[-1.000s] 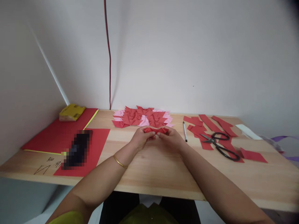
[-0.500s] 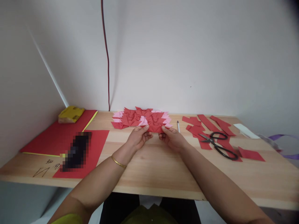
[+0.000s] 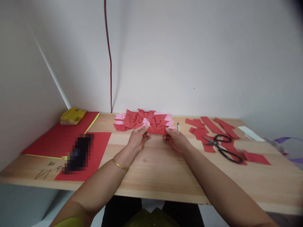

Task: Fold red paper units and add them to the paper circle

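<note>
A folded red paper piece (image 3: 157,130) is stretched between my two hands, above the table. My left hand (image 3: 139,138) pinches its left end between thumb and fingers. At the other end, my right hand (image 3: 176,138) pinches it the same way. Just behind lies a group of pointed folded paper pieces (image 3: 133,119), red and pink, near the wall. The held piece overlaps the front of that group in my view, so I cannot tell whether they touch.
Black-handled scissors (image 3: 215,143) lie spread on red paper strips (image 3: 211,125) at the right. A pen (image 3: 178,126) and a white strip (image 3: 251,133) are nearby. Left are red sheets (image 3: 100,148), a yellow packet (image 3: 73,116) and a blurred dark object (image 3: 79,154).
My hands have moved slightly apart along the red paper piece, and a little more of it shows between them. The whole view has shifted a touch; the table things lie as before.
</note>
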{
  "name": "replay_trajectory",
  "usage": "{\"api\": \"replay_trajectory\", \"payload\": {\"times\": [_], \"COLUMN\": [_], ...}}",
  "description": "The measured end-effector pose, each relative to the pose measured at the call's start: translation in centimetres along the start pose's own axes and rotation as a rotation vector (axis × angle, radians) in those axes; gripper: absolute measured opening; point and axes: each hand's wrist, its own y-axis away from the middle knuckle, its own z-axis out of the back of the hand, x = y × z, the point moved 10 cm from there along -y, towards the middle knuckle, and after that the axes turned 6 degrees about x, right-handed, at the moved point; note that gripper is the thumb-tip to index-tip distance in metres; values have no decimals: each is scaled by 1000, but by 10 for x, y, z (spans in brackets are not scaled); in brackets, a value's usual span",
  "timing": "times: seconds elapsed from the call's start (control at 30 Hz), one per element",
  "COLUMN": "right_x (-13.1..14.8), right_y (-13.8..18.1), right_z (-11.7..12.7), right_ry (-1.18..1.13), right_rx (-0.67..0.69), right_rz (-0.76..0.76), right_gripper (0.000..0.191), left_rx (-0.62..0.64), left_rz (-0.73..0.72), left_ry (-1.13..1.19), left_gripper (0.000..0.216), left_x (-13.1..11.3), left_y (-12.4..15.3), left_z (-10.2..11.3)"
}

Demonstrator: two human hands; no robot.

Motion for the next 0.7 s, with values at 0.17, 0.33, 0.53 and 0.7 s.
{"api": "replay_trajectory", "payload": {"times": [0.17,0.33,0.53,0.7], "right_x": [3,5,0,7], "right_y": [-1,-2,-4,-3], "right_z": [9,27,43,47], "right_ry": [109,218,252,335], "right_rx": [-34,-52,-3,7], "right_rz": [8,-19,-126,-127], "right_gripper": [35,32,31,35], "left_rx": [-75,-112,-101,-64], "left_rz": [-100,-102,-113,-123], "left_ry": [-151,-315,-365,-311], "left_gripper": [37,30,28,30], "left_x": [-7,-10,-12,-8], "left_y": [-2,3,3,1], "left_z": [9,9,9,6]}}
